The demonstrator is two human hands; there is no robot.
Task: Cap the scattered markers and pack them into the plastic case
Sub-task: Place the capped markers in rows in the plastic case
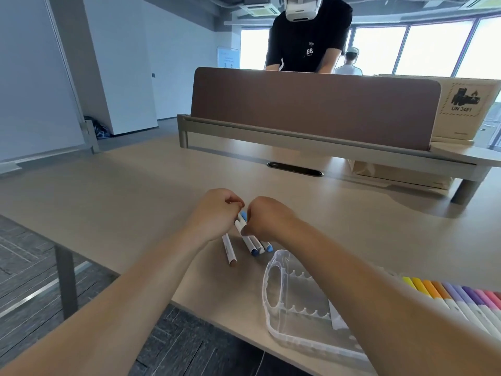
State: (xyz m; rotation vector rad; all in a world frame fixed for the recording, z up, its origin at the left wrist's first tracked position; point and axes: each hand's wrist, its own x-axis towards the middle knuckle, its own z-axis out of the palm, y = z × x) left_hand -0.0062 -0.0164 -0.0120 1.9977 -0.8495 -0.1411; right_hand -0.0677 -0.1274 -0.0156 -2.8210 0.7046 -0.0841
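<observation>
My left hand and my right hand meet with curled fingers over a small bunch of white markers with blue ends on the desk. What each hand grips is partly hidden; the right thumb pinches a white barrel by a blue cap. A single white marker with a brown end lies just left of the bunch, running under my left hand. The clear plastic case lies open at the near right, partly under my right forearm. A row of capped markers in yellow, orange, purple and pink lies at the far right.
A brown divider panel on a grey rail crosses the desk's far side, with a cable slot before it. A cardboard box stands at the right. A person in a black shirt stands behind the divider. The desk's left edge drops to the floor.
</observation>
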